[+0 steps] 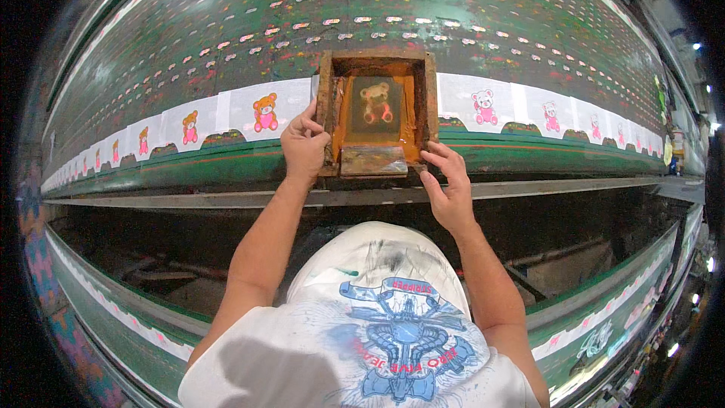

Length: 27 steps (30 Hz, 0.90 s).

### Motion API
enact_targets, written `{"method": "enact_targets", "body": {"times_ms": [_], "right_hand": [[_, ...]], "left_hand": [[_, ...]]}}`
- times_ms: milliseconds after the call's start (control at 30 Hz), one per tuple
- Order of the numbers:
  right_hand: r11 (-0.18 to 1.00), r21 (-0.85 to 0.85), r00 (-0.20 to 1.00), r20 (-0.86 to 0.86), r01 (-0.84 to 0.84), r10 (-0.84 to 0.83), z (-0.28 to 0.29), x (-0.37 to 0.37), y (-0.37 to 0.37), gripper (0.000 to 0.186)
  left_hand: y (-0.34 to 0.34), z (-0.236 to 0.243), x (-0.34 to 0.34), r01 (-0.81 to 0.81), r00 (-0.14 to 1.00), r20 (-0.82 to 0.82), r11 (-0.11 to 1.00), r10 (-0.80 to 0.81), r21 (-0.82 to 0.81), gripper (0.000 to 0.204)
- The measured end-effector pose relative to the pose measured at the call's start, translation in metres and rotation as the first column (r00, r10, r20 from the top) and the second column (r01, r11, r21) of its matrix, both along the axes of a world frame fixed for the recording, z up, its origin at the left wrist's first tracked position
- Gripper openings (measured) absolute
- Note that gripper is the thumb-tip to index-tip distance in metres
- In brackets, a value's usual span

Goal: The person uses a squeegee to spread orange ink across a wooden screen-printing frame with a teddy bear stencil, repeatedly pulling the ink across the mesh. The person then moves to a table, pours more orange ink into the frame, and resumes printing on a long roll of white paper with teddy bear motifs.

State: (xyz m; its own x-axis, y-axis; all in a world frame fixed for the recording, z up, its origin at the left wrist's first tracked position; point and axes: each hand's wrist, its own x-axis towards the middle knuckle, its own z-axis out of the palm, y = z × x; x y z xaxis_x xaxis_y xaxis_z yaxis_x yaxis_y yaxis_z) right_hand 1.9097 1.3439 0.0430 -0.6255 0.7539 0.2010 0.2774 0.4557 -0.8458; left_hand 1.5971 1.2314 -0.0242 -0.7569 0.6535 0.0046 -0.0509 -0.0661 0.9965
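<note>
A wooden screen printing frame (pixel 430 98) lies over the row of white fabric pieces on the long green table. Its mesh (pixel 375 125) shows a bear-shaped stencil area, with orange ink smeared along the inner walls. Inside the near end rests a squeegee (pixel 373 161) with a worn wooden block. My left hand (pixel 304 148) is closed on the frame's left side, fingers curled at the edge. At the near right corner, the fingers and thumb of my right hand (pixel 451 193) grip the frame. The fabric beneath the frame is hidden.
Fabric pieces to the left carry orange and pink bears (pixel 265 113); those to the right show pink bears with unfilled heads (pixel 485 107). The green table (pixel 226 162) bears many ink marks. A metal rail (pixel 483 190) edges it, and another printing table (pixel 136 347) stands behind me.
</note>
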Motion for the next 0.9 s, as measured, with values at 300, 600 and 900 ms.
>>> {"method": "enact_targets", "body": {"times_ms": [300, 600, 900], "right_hand": [[0.890, 0.363, 0.958, 0.180, -0.274, 0.221, 0.026, -0.039, -0.010, 0.052], [0.722, 0.372, 0.783, 0.495, -0.583, 0.378, 0.044, -0.072, 0.016, 0.042], [0.851, 0.213, 0.748, 0.607, -0.480, 0.270, 0.055, -0.130, 0.105, 0.041]], "left_hand": [[0.003, 0.001, 0.003, 0.003, 0.999, 0.039, 1.000, -0.004, 0.015, 0.024], [0.005, 0.006, 0.008, 0.008, 0.998, 0.055, 0.999, -0.006, -0.051, 0.022], [0.007, -0.015, 0.008, -0.021, 0.997, -0.073, 0.999, 0.018, -0.038, 0.018]]}}
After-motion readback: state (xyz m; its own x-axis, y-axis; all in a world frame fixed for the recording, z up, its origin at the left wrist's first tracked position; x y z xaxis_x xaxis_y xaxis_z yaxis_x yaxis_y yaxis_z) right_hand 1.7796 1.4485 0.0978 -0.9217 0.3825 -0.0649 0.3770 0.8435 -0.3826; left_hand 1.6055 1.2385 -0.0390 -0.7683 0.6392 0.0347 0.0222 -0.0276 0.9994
